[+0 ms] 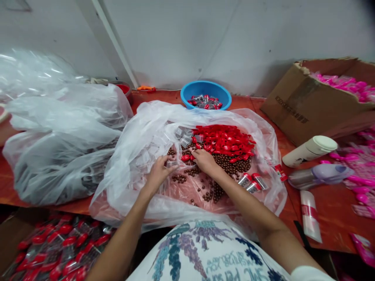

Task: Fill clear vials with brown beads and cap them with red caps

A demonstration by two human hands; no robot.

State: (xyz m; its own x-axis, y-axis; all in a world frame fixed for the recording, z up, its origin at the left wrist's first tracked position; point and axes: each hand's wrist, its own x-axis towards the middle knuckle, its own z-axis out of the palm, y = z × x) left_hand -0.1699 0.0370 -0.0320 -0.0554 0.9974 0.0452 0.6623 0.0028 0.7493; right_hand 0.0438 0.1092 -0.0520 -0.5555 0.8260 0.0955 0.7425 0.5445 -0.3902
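Observation:
My left hand (158,175) has its thumb and fingers closed around a small clear plastic cup (172,164), tilted on its side. Just to the right, my right hand (204,161) pinches at a red plastic cap (186,157), its fingertips partly hiding the contact. Beneath both hands lie loose round brown beads (234,166) on a spread translucent plastic bag (181,195). A heap of red caps (225,140) sits beyond my right hand. More clear cups (155,150) lie beyond my left hand. Filled cups with red caps (252,182) rest right of my right forearm.
A blue basin (187,93) with capped cups stands at the back. Stuffed translucent bags (64,144) fill the left. On the right are a cardboard box (293,105), a white tumbler (309,152), another bottle (319,175) and pink items (361,171). Capped cups (58,249) fill a lower-left container.

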